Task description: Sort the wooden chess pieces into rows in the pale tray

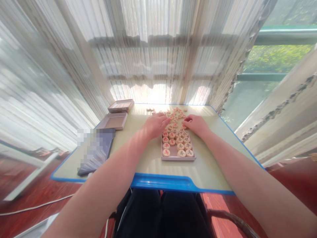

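A shallow grey tray (192, 158) lies on the small blue-edged table (153, 165), part-filled with round wooden game pieces (176, 141) marked in red and black. More loose pieces (177, 112) lie scattered beyond it. My left hand (155, 125) rests at the tray's far left corner with its fingers curled over pieces there. Opposite it, my right hand (196, 125) sits at the far right corner, fingers pinched together on a piece (184, 126).
Two empty box halves (112, 121) (121, 105) stand at the table's back left. A dark flat booklet (97, 152) lies at the left edge. Sheer curtains (148, 49) hang close behind the table. A white cable (34, 207) runs over the red floor.
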Available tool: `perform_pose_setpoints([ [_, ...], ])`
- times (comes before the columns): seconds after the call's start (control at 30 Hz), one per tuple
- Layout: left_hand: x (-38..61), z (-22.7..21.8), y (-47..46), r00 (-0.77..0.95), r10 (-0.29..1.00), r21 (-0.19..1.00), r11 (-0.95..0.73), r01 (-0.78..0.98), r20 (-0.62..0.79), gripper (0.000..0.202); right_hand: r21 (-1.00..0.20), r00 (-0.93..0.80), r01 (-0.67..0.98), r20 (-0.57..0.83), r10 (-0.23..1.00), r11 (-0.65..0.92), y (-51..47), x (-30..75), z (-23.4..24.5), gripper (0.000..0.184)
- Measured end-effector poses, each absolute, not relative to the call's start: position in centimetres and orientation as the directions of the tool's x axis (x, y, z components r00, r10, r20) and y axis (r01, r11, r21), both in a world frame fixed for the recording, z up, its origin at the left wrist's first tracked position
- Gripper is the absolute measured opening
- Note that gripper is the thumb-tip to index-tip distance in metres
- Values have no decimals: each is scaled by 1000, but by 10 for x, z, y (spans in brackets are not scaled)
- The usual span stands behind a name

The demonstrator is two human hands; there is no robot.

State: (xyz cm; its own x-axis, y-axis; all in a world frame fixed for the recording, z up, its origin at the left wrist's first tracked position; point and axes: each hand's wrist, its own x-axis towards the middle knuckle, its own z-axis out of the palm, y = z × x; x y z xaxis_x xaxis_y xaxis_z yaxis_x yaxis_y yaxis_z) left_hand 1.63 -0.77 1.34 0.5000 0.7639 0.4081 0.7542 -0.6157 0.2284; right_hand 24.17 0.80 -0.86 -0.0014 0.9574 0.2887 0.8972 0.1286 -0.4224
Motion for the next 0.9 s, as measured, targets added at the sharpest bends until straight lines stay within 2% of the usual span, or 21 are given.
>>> perform_pose_setpoints([
  [0.1, 19, 15, -10, 518, 751, 223, -633, 742, 409, 50, -487, 72, 871, 262, 962, 68, 10, 243, -8, 25],
  [0.17, 20, 15, -12, 520, 744, 220, -639, 737, 419, 49, -523, 105, 849, 294, 950, 69, 9, 244, -6, 31],
  [0.27, 20, 14, -12, 490, 759, 253, -621, 742, 429, 44, -583, 72, 789, 402, 913, 194, -2, 243, 5, 35],
  [0.33, 18, 14, -11, 465, 777, 322, -609, 725, 423, 39, -593, -62, 722, 457, 887, 356, -16, 239, 16, 33],
  [0.4, 18, 16, -11, 438, 802, 456, -593, 663, 406, 33, -542, -219, 678, 497, 840, 497, -32, 231, 26, 29],
  [0.5, 21, 22, -15, 417, 867, 756, -461, 464, 273, 34, -457, -301, 672, 551, 779, 583, -51, 220, 36, 20],
  [0.57, 25, 27, -20, 452, 875, 896, -328, 298, 170, 39, -413, -312, 682, 582, 751, 604, -58, 215, 39, 19],
  [0.7, 30, 33, -27, 451, 882, 974, -202, 104, 134, 37, -379, -319, 688, 608, 727, 619, -62, 212, 39, 19],
  [0.9, 26, 31, -23, 430, 900, 994, -100, 51, 69, 30, -361, -315, 698, 622, 717, 619, -61, 209, 35, 22],
])
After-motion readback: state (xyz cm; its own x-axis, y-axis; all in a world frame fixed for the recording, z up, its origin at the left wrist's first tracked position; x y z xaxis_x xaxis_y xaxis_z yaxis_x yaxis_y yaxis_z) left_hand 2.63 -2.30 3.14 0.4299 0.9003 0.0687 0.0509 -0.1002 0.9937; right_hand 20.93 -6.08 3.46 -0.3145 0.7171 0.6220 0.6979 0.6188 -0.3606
